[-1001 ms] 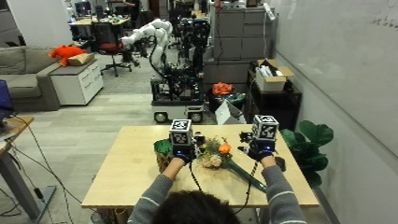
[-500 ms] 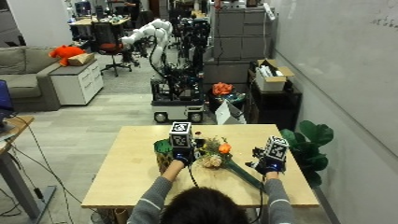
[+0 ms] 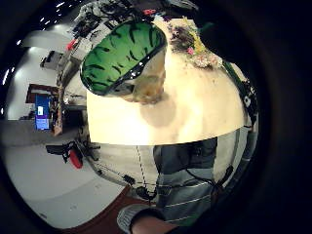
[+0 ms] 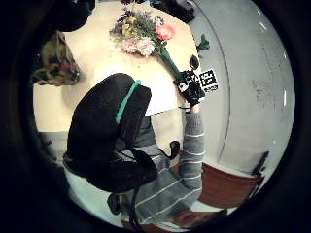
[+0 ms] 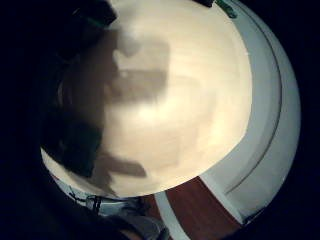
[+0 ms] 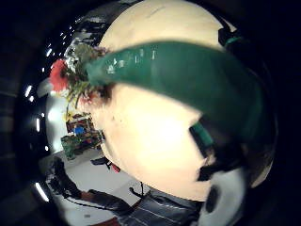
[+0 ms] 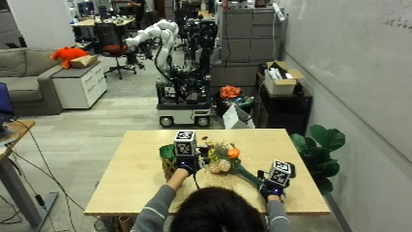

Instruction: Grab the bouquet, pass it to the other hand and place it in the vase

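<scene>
Outside view shows one bouquet (image 7: 222,160) lying on the one table (image 7: 128,179) beside one vase (image 7: 169,158), the right hand (image 7: 272,187) grasping its green stem, the left hand (image 7: 187,166) relaxed, holding nothing.

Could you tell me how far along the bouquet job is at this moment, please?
Early stage. The bouquet lies on the table, its flowers beside the vase. The right hand is at its green stem end, which runs close across that palm's view; whether it grips it is unclear. The left hand waits by the vase. Lifting, passing and placing remain.
</scene>
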`<state>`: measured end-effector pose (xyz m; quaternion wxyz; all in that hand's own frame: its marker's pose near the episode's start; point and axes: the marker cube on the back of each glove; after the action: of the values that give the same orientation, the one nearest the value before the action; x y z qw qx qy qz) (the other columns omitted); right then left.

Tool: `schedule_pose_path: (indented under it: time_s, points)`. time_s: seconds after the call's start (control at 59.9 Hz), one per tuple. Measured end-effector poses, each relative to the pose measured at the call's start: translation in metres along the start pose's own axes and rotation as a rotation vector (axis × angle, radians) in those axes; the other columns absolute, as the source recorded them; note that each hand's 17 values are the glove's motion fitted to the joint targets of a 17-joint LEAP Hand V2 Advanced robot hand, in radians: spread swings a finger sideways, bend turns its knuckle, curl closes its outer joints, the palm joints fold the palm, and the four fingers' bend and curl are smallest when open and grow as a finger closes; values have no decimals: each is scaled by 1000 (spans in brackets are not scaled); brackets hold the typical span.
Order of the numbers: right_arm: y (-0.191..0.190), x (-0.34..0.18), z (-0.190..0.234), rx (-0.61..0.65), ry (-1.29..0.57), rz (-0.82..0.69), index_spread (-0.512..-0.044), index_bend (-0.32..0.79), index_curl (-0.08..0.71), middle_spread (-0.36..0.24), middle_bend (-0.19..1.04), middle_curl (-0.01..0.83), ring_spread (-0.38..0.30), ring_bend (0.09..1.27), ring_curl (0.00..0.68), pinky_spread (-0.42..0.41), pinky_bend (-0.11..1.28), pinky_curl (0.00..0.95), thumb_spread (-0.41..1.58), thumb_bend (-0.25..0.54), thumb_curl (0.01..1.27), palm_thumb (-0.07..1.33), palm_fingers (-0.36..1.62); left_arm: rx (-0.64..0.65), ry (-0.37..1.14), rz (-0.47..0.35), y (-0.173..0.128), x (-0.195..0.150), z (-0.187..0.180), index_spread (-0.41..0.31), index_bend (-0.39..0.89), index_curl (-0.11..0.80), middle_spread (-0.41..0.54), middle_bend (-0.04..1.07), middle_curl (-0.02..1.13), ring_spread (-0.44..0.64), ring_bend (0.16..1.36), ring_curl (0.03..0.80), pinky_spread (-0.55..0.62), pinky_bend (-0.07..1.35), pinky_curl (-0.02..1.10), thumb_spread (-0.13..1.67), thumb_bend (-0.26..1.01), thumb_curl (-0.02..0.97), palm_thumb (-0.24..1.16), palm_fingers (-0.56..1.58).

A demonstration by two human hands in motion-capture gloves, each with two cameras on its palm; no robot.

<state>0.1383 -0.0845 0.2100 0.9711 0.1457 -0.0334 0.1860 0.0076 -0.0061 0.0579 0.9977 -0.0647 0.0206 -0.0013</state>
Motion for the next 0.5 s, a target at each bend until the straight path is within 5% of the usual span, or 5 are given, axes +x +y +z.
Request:
schedule_pose_path:
  time_s: [0.1,0.15,0.217,0.3,0.5]
  points:
    - [-1,-3,-5,25,76,3,-221,505,328,-62,306,384,-30,423,279,158,373,258,1015,166,381,891,809,9,-9,-6,-21,-7,14,-126,213,475,-4,170,354,91,290,327,148,161,272,1158,-19,279,217,609]
    - [0,-2,-9,19,113,36,-198,447,339,-68,382,418,-69,432,303,77,389,276,1026,187,392,955,1006,6,1,0,-15,-5,11,-126,213,476,-4,170,354,91,290,327,148,161,272,1158,-19,279,217,609]
    - [0,-6,-11,-20,123,12,-191,285,339,-93,417,446,-118,512,351,-105,537,335,1034,188,396,995,1260,10,1,5,-12,-4,10,-126,213,476,-4,170,354,91,290,327,148,161,273,1158,-19,279,217,609]
    - [-2,-10,-15,17,88,15,-194,177,354,-122,508,499,-155,717,440,-165,664,410,1053,161,384,997,1441,8,5,1,-10,-5,9,-126,212,476,-4,170,354,91,290,327,148,160,273,1158,-19,279,217,609]
    - [-5,-15,-36,84,-143,87,-210,408,470,-150,773,618,-185,941,557,-191,751,500,1065,52,352,935,1476,1,14,-10,-1,-9,-1,-126,212,476,-4,170,354,91,290,327,148,160,273,1158,-19,279,217,609]
